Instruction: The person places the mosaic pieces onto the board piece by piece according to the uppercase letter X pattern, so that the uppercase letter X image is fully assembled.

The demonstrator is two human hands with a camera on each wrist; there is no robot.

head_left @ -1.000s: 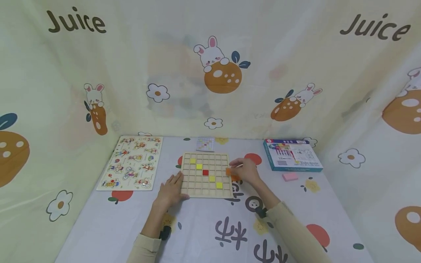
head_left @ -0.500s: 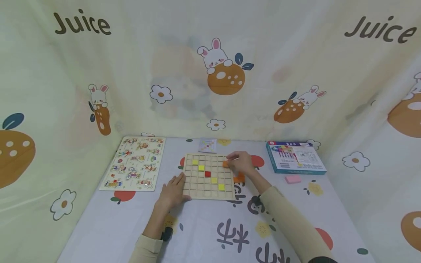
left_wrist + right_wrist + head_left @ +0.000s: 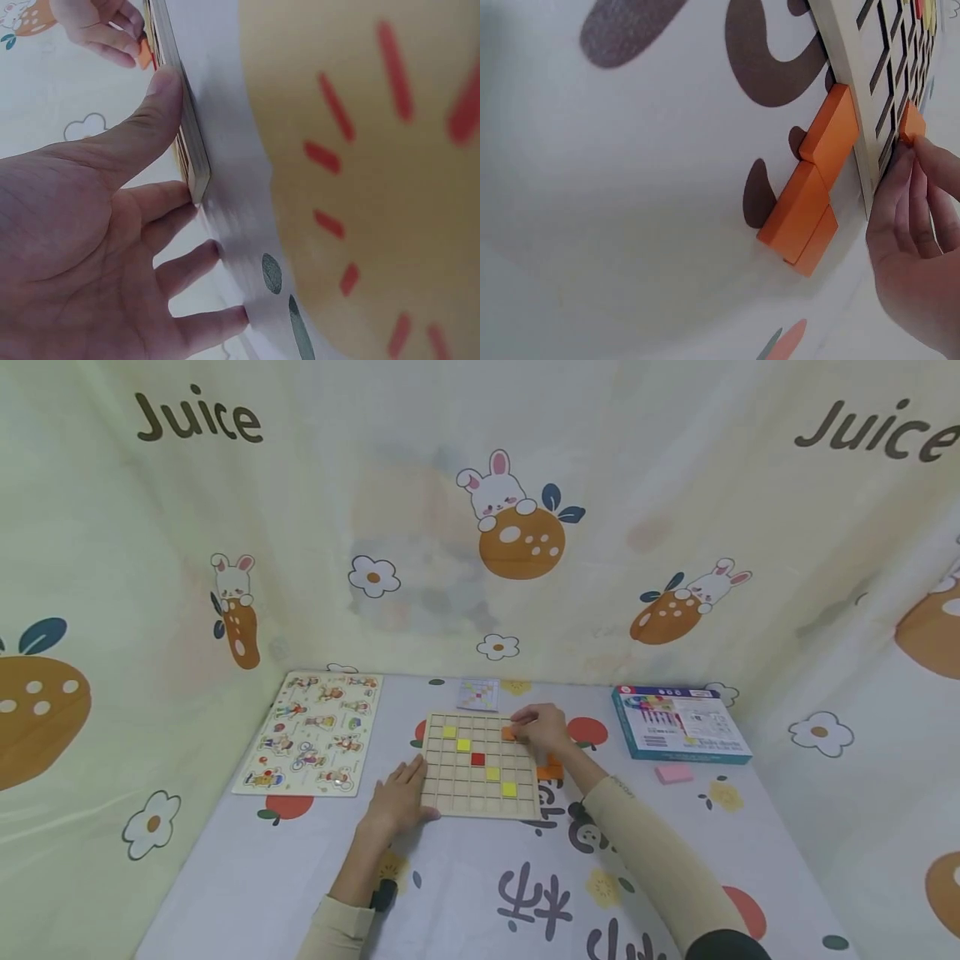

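A wooden grid board (image 3: 459, 785) lies on the table with three yellow tiles and one red tile (image 3: 477, 759) in a diagonal. My left hand (image 3: 399, 795) rests flat on the cloth at the board's lower left corner. Its thumb (image 3: 154, 105) presses the board's edge (image 3: 191, 154), and the fingers are straight. My right hand (image 3: 538, 727) pinches an orange tile (image 3: 509, 733) over a cell near the upper right of the grid. In the right wrist view the fingertips (image 3: 904, 176) hold that tile (image 3: 912, 122) against the board (image 3: 855, 52).
Loose orange tiles (image 3: 551, 769) (image 3: 810, 199) lie against the board's right edge. A picture puzzle board (image 3: 311, 733) lies at the left. A blue box (image 3: 678, 725) and a pink block (image 3: 673, 773) sit at the right, a small pattern card (image 3: 477, 693) behind. Printed curtains close three sides.
My right hand has carried an orange tile from the pile by the board's right edge up to the grid's upper right. The left hand has stayed put.
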